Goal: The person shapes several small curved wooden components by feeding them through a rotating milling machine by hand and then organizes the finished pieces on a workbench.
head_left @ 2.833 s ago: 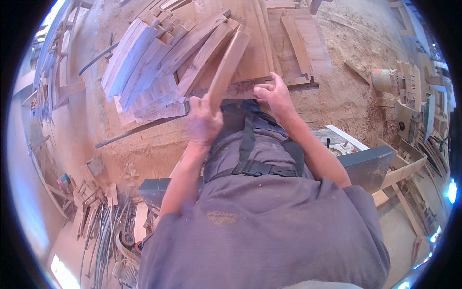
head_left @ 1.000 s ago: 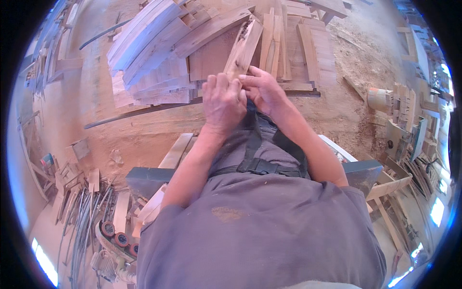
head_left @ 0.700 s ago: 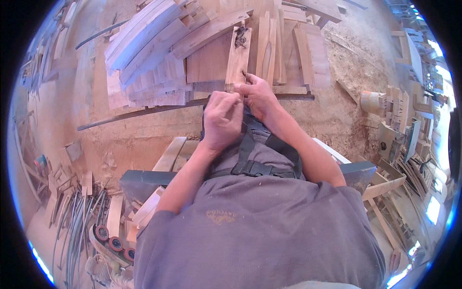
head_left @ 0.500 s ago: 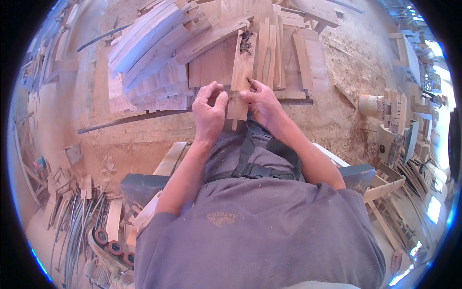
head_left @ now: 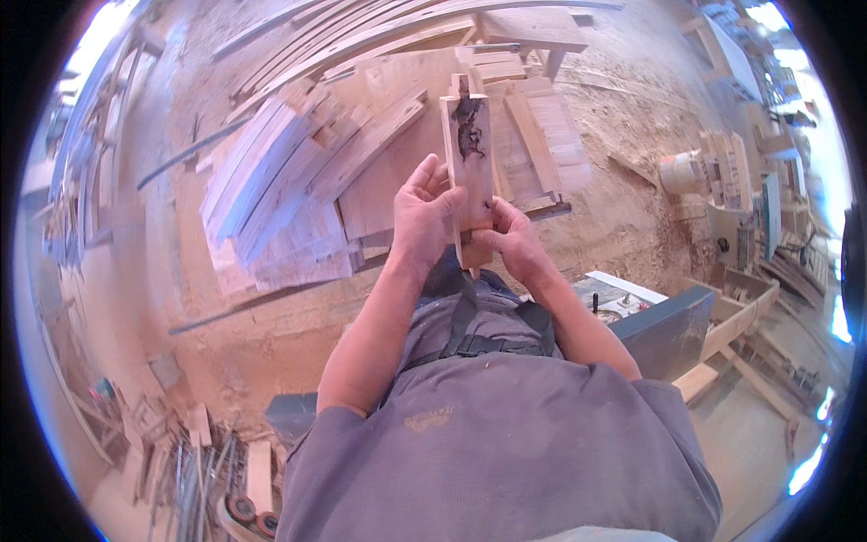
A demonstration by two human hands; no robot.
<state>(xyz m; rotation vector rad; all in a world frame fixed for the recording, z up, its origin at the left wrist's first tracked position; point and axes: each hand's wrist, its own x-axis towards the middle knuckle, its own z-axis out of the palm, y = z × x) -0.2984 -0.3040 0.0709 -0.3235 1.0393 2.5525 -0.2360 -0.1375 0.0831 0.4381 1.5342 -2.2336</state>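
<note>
Now held between the fingers of both the left hand (head_left: 421,224), formerly apart, and the right hand (head_left: 521,248), beyond the buckled strap (head_left: 488,346): pale, flat wooden board (head_left: 471,185), with dark, rough patch (head_left: 470,129) near its far, narrow-tongued end.

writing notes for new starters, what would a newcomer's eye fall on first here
Probably the ragged dark patch near the far end of the wooden board, just above mid-picture, gripped by the right hand with the left hand at its left edge. Next, perhaps, the big pile of pale planks on the upper left.
</note>
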